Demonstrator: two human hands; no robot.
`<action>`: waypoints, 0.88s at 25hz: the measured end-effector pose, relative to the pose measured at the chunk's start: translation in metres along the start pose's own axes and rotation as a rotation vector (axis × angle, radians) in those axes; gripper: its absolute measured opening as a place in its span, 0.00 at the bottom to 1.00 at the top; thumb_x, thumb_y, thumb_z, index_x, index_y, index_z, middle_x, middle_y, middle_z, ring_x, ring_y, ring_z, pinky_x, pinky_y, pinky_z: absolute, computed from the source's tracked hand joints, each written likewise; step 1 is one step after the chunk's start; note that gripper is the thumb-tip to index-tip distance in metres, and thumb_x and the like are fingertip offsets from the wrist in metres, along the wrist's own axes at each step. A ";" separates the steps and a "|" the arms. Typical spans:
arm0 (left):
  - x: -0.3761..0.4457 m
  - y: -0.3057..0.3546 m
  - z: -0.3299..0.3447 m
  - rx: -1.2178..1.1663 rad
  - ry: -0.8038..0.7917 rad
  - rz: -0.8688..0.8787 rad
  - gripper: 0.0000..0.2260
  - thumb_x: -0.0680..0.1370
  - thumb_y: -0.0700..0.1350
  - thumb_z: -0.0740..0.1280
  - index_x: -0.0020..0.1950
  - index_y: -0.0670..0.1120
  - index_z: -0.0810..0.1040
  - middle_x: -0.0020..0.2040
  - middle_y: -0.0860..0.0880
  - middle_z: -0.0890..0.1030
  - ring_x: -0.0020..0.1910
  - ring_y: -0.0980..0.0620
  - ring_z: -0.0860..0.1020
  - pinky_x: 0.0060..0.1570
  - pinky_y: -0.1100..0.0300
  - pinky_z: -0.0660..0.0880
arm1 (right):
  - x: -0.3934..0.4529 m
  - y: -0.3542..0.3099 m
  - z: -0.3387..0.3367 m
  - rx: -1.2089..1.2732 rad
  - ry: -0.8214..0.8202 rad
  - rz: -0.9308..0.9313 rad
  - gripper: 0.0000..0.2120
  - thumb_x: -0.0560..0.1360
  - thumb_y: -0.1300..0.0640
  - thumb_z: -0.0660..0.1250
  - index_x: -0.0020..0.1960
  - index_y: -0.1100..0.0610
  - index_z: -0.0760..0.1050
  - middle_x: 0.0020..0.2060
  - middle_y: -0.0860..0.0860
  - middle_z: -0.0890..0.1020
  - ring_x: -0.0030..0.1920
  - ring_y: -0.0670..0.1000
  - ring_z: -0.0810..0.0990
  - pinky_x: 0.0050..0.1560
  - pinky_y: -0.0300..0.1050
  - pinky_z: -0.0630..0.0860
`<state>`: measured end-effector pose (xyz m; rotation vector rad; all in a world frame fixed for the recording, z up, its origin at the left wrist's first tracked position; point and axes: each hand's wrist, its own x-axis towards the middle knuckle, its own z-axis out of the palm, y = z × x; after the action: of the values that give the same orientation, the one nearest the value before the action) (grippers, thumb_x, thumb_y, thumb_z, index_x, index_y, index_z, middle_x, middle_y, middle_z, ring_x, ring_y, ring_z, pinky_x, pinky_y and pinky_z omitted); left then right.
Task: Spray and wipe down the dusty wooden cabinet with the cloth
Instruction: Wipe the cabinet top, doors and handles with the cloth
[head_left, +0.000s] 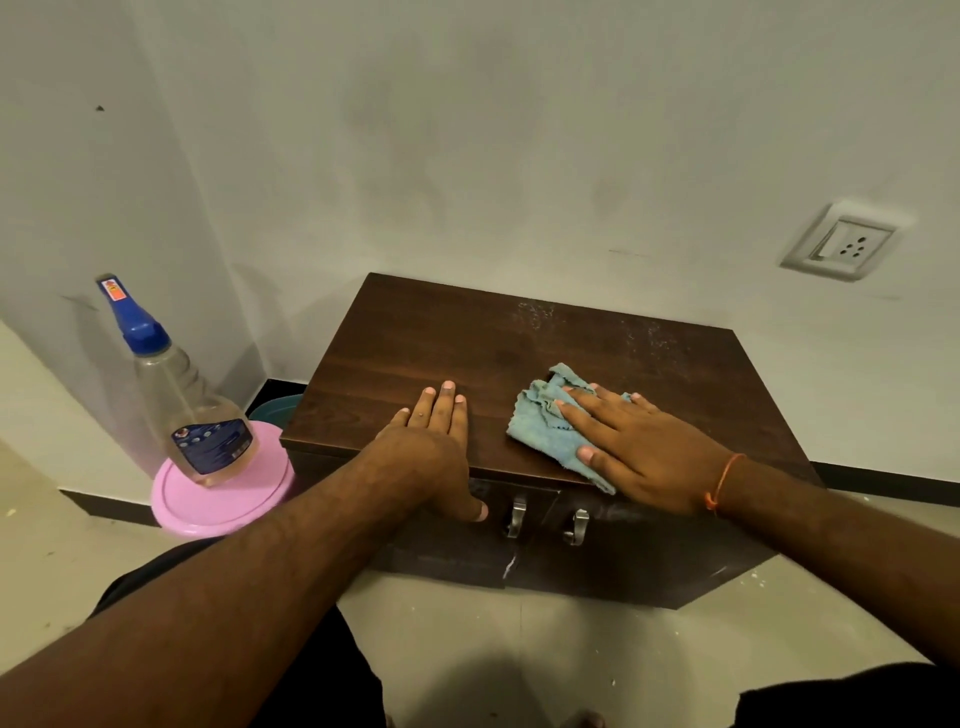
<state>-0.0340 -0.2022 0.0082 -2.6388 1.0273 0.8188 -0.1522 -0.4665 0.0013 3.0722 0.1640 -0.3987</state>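
A low dark wooden cabinet (436, 332) stands against the wall, with white dust specks on the far right of its top. My right hand (639, 447) lies flat with spread fingers on a crumpled light blue cloth (545, 421), pressing it onto the top near the front edge. My left hand (436, 447) rests flat on the bare top to the left of the cloth, thumb hanging over the front edge. A clear spray bottle (192, 395) with a blue nozzle stands on a pink lid (182, 499) left of the cabinet, apart from both hands.
Two metal handles (545, 522) sit on the cabinet's dusty front doors. A teal tub (278, 408) shows behind the pink lid. A wall socket (844, 244) is at the upper right. Light floor lies in front, where my dark-clothed legs show.
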 end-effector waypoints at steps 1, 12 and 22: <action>0.000 0.000 -0.001 -0.005 -0.001 0.000 0.60 0.77 0.68 0.71 0.84 0.43 0.29 0.83 0.43 0.27 0.85 0.42 0.32 0.84 0.43 0.41 | 0.012 0.003 -0.002 0.016 0.013 0.052 0.32 0.85 0.35 0.41 0.86 0.42 0.37 0.86 0.45 0.43 0.86 0.51 0.41 0.85 0.58 0.46; 0.000 -0.003 -0.001 -0.016 -0.001 0.031 0.59 0.76 0.68 0.70 0.84 0.43 0.30 0.84 0.42 0.28 0.84 0.42 0.32 0.83 0.42 0.40 | 0.071 -0.039 -0.013 0.083 0.080 -0.015 0.31 0.87 0.38 0.44 0.86 0.43 0.41 0.86 0.46 0.45 0.85 0.51 0.43 0.84 0.59 0.44; -0.001 -0.003 0.000 -0.053 -0.026 0.025 0.61 0.76 0.67 0.72 0.82 0.43 0.27 0.83 0.42 0.25 0.84 0.41 0.30 0.83 0.41 0.38 | 0.167 0.008 -0.032 0.160 0.086 0.370 0.32 0.86 0.37 0.43 0.87 0.46 0.43 0.87 0.52 0.48 0.86 0.59 0.45 0.83 0.68 0.47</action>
<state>-0.0326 -0.1990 0.0086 -2.6573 1.0476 0.8950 0.0172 -0.4558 -0.0107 3.1747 -0.4497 -0.2715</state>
